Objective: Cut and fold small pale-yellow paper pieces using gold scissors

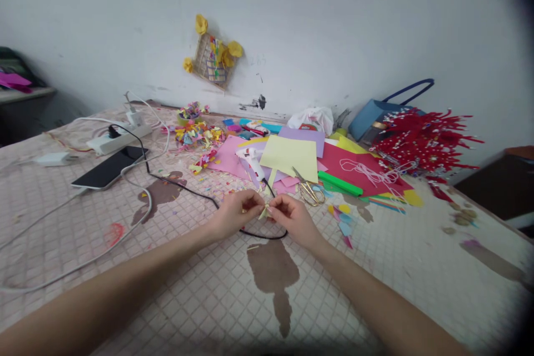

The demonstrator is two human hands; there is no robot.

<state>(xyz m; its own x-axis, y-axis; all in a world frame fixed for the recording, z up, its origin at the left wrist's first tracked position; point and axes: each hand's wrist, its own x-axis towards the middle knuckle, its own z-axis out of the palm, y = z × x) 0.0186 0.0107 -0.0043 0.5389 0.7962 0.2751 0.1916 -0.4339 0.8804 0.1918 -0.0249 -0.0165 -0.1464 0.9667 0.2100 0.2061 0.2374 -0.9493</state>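
A small piece of pale yellow paper (264,212) is pinched between my fingertips at the middle of the table. My left hand (238,212) grips it from the left, with thumb and forefinger pressed together. On its right side, my right hand (291,217) holds it the same way. Just beyond my hands lie a white glue gun (252,163), gold-handled scissors (309,188) and a pale yellow sheet (291,156). The black cord (267,237) loops under and around my hands.
A phone (109,168) and a white power strip (119,140) with cables lie left. Paper scraps (200,134) are piled behind. At right are a green stick (340,183), white string (377,172), red fuzzy stems (421,139) and a blue bag (367,117).
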